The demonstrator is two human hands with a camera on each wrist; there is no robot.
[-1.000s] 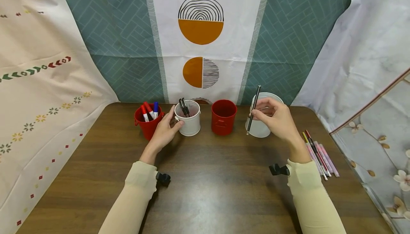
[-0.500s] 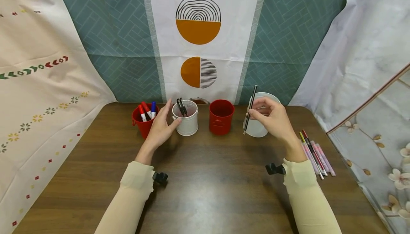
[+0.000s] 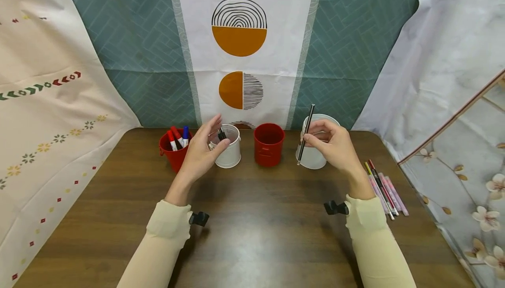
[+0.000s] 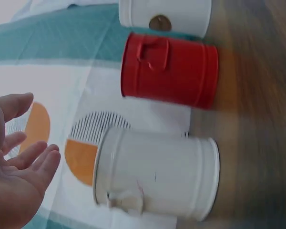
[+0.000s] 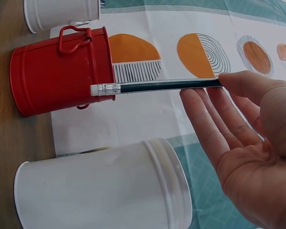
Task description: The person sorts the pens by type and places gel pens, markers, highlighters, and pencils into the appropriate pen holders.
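Note:
My right hand (image 3: pixel 333 145) pinches a black pencil (image 5: pixel 152 87) between thumb and fingertips, its white eraser end pointing down. It is held in front of the larger white bucket (image 3: pixel 313 160), a little right of the empty-looking red bucket (image 3: pixel 268 152). Over at the left, my left hand (image 3: pixel 200 151) has its fingers spread near the rim of the smaller white bucket (image 3: pixel 230 156). Black pens (image 3: pixel 222 135) stand in that bucket, partly hidden by the hand. In the left wrist view nothing lies between the left fingers, which are apart from the bucket wall.
Behind the left hand, another red bucket (image 3: pixel 173 160) holds red markers and a blue marker (image 3: pixel 186 134). Several pink pens and pencils (image 3: pixel 385 189) lie at the table's right side. A patterned cloth (image 3: pixel 240 64) hangs behind the wooden table (image 3: pixel 252 235).
The left hand has come off the smaller white bucket's side and risen toward its rim and the black pens. The right hand keeps hold of the pencil in about the same place.

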